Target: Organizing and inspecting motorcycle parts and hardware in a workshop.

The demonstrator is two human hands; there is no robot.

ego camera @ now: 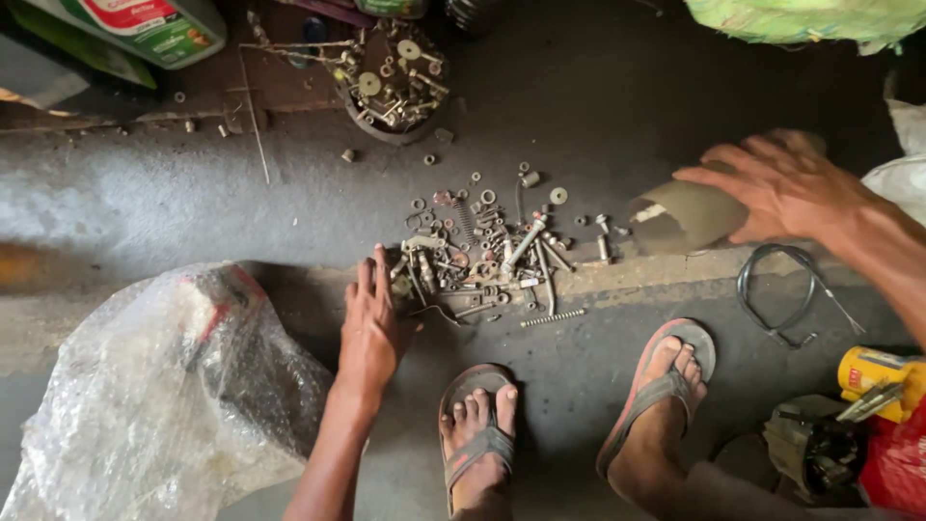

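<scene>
Scene: a person crouched over a dark concrete floor, seen from above, both feet in sandals.
Left hand (371,323): lay flat, fingers together and extended, holding nothing, fingertips touching the near left edge of the pile of bolts (487,253).
Right hand (786,183): was spread wide, palm down, resting on a curved sheet of card (680,214) just right of the pile; it gripped nothing.
Pile of bolts: sat on the floor between the two hands, a loose mix of screws, washers, nuts and springs (some rusty).
Doing it well: sweeping gently with the flat hand would likely keep small washers from scattering, and the card seemed best kept low against the floor.
Round dish (391,82): stood beyond the pile, heaped with more nuts and washers.
Plastic bag (164,386): bulged at the left, contents too blurred to tell.
Black cable (786,289): lay coiled near the right foot.
</scene>
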